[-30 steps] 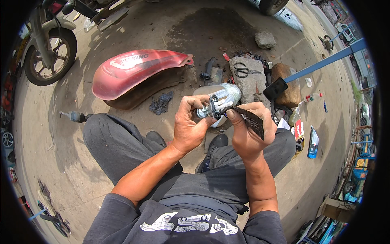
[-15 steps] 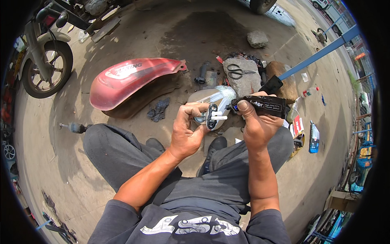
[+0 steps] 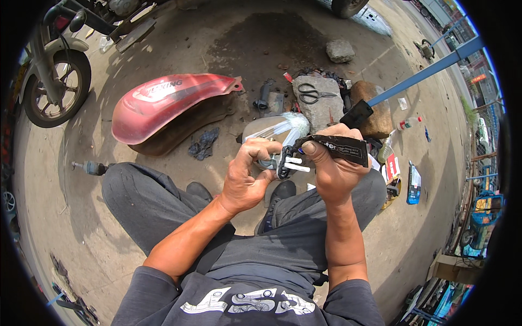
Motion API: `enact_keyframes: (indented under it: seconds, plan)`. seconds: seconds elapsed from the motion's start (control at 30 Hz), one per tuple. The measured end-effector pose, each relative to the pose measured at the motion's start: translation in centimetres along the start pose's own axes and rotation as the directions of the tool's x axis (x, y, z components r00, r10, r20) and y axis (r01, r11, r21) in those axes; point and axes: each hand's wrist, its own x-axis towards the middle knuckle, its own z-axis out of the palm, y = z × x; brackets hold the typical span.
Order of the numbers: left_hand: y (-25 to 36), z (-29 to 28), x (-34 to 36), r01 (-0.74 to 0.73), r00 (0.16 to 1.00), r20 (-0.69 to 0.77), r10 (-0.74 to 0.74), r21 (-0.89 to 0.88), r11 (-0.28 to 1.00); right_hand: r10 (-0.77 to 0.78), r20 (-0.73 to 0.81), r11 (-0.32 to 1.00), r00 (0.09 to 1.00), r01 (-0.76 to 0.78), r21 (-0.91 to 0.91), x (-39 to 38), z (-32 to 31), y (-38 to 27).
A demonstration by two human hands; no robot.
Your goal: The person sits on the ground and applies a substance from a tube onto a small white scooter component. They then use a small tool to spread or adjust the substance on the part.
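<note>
Pinched in the fingers of my left hand (image 3: 243, 176) is a small fuel tap (image 3: 283, 165), an oval flange with a black rim and two white tubes sticking out to the right. My right hand (image 3: 334, 179) grips a black sealant tube (image 3: 348, 150), thumb pressed on it. The tube's tip meets the upper edge of the flange, or lies just over it; I cannot tell if they touch. Beyond my hands lies a clear plastic bag (image 3: 280, 127). A red motorcycle fuel tank (image 3: 171, 103) rests on the ground at the left.
Scissors (image 3: 316, 93) lie on a flat stone (image 3: 322, 117), with a brown rock (image 3: 376, 122) beside it. A blue pole (image 3: 424, 73) slants in from the right. A power tool (image 3: 93, 168) is left of my knee; a motorcycle wheel (image 3: 58, 89) stands far left. A plastic bottle (image 3: 409, 123) lies right.
The sealant tube has moved left along the flange's upper edge, and its tip now overlaps it. The fuel tap has tilted slightly. The whole view has shifted a little.
</note>
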Motion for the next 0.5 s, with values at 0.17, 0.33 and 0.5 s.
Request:
enact_keyframes:
  seconds: [0.17, 0.33, 0.5]
  plan:
    - [0.23, -0.09, 0.11, 0.009, 1.0, 0.013, -0.009, 0.018, 1.0, -0.061, 0.007, 0.998, 0.998, 0.061, 0.017, 0.3, -0.13, 0.13]
    - [0.33, -0.03, 0.01, 0.017, 1.0, 0.009, -0.017, 0.0, 1.0, -0.089, 0.073, 0.996, 0.993, 0.09, -0.004, 0.7, -0.21, -0.57]
    - [0.13, -0.18, -0.09, 0.018, 1.0, 0.003, -0.018, 0.019, 1.0, -0.077, 0.118, 0.997, 0.99, 0.078, -0.005, 0.71, -0.47, -0.52]
